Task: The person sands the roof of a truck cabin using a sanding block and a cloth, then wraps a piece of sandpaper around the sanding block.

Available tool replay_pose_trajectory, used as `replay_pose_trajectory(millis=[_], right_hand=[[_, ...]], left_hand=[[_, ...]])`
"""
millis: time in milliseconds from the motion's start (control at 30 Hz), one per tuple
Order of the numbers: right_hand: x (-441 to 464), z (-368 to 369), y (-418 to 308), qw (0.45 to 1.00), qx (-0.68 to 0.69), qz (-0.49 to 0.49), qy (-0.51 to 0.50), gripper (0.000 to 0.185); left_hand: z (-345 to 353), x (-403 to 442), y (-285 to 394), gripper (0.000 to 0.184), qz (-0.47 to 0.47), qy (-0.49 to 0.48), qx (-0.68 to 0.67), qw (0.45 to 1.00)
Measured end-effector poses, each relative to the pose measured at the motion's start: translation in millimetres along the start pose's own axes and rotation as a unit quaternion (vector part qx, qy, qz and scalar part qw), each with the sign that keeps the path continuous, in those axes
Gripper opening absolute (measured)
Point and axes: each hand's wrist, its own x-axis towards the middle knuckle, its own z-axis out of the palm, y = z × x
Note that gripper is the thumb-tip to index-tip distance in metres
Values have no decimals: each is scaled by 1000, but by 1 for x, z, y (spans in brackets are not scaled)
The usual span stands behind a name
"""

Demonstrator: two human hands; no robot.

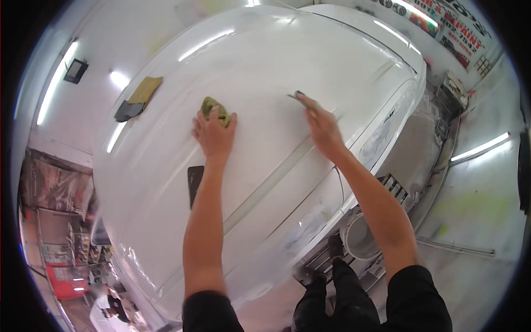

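A white vehicle roof (265, 72), with glossy and dull patches, stretches out before me. On its surface, my left hand (215, 135) is closed on a crumpled olive-green cloth (210, 105). To the right, my right hand (323, 126) grips a thin, dark grey sheet (293, 97) whose edge sticks out past the fingers; most of it is hidden and its exact kind is unclear. Beside my left forearm lies a flat black rectangular object (194, 180). Farther left rest a tan folded sheet (146, 90) and a grey sheet (128, 111), overlapping.
I stand on a slatted metal platform (318, 260) alongside the vehicle. A white bucket (359, 238) is near my feet. Plastic film (381, 133) covers the vehicle's side. At lower left are a red cabinet (66, 279), stocked shelves and another person (113, 307).
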Motion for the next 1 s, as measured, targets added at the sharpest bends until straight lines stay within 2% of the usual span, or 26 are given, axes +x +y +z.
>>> replay_pose_trajectory(millis=[33, 67, 100, 133, 167, 200, 233, 267, 300, 367, 433, 467, 500, 533, 600, 633, 667, 700, 800, 900, 1000], right_hand=[[-27, -18, -5, 996, 73, 26, 32, 42], [-69, -41, 12, 994, 75, 54, 59, 42], [-112, -67, 43, 993, 54, -36, 100, 40], [-160, -85, 61, 985, 74, -33, 154, 40], [-227, -117, 109, 976, -179, -45, 113, 41], [-284, -122, 139, 976, -45, 104, 187, 40], [-350, -130, 175, 935, -75, 298, 178, 39], [-437, -133, 239, 901, -142, 377, 158, 39], [-493, -127, 260, 890, -131, 409, 151, 39], [-627, -115, 348, 870, -188, 450, 77, 39], [-774, -85, 461, 864, -266, 422, 73, 42], [-811, -71, 503, 863, -248, 430, 93, 43], [-814, -65, 525, 870, -261, 417, 39, 44], [-820, -55, 550, 860, -281, 425, 17, 46], [-835, -22, 598, 824, -327, 463, -16, 48], [-841, -5, 621, 807, -345, 478, -33, 49], [-846, 10, 639, 794, -364, 485, -56, 50], [-853, 24, 654, 783, -377, 488, -79, 52], [-886, 57, 680, 780, -428, 402, -218, 51], [-882, 51, 680, 796, -367, 441, -193, 50], [-858, 7, 633, 811, -254, 522, -76, 48]], left_hand=[[4, 1, -4, 57, 0, 1, -3, 1000], [9, 2, -9, 57, 0, 1, -2, 1000], [10, 2, -10, 55, 27, 26, 17, 999], [11, 0, -16, 55, 44, 17, 5, 999], [13, 3, -22, 54, 61, 13, -10, 998], [15, 9, -23, 54, 82, 10, -25, 996], [12, 10, -17, 53, 63, -4, -52, 997], [6, 7, -11, 52, 41, -22, -75, 996], [6, 6, -10, 50, 32, -26, -64, 997], [5, 8, -5, 50, 27, -42, -71, 996], [4, 6, -6, 49, 29, -62, -73, 995], [5, 8, -4, 48, 35, -69, -82, 994], [6, 9, -4, 48, -2, -84, -105, 991], [9, 14, -13, 46, 34, -79, -97, 992], [-2, 43, -67, 44, 24, -175, -157, 972], [12, 14, -12, 43, -1, -152, -153, 976], [18, 4, 7, 43, -16, -144, -137, 980], [20, 3, 14, 43, -22, -139, -117, 983], [25, -1, 28, 43, -24, -130, -71, 989], [22, -2, 25, 43, -34, -110, -31, 993], [16, 1, 14, 43, -23, -83, -7, 996]])
